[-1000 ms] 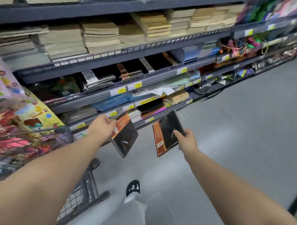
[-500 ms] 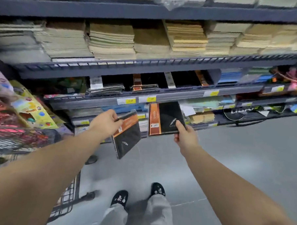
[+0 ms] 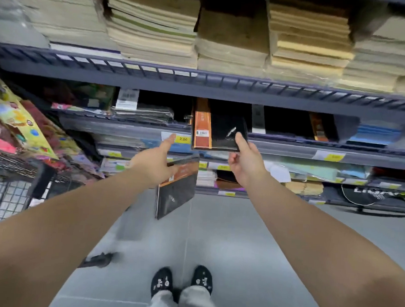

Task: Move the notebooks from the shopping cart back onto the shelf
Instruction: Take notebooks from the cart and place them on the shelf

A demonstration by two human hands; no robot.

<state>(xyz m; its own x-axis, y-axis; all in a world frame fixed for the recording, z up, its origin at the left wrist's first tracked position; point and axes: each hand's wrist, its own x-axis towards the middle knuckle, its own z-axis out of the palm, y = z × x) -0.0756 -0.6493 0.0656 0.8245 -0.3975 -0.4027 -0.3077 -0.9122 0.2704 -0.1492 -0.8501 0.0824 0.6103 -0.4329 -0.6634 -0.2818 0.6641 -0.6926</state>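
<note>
Gripping glossy blk notebook (image 3: 220, 136), R hand (image 3: 245, 169)

1. The right hand (image 3: 245, 169) pinches the upper notebook (image 3: 217, 133), black with an orange band, at its lower right corner. The notebook's far end reaches past the fingers (image 3: 240, 141) over the shelf (image 3: 128, 127) lip.
2. The left hand (image 3: 154, 161) grips the lower notebook (image 3: 176, 191), which hangs tilted below its fingers (image 3: 168, 140).
3. A yellow price tag (image 3: 183, 139) sits just beyond the left forefinger tip.
4. The shopping cart (image 3: 7, 198) stands left of both hands.

Head-worn camera looks forward and down, near the shelf (image 3: 223, 87).
</note>
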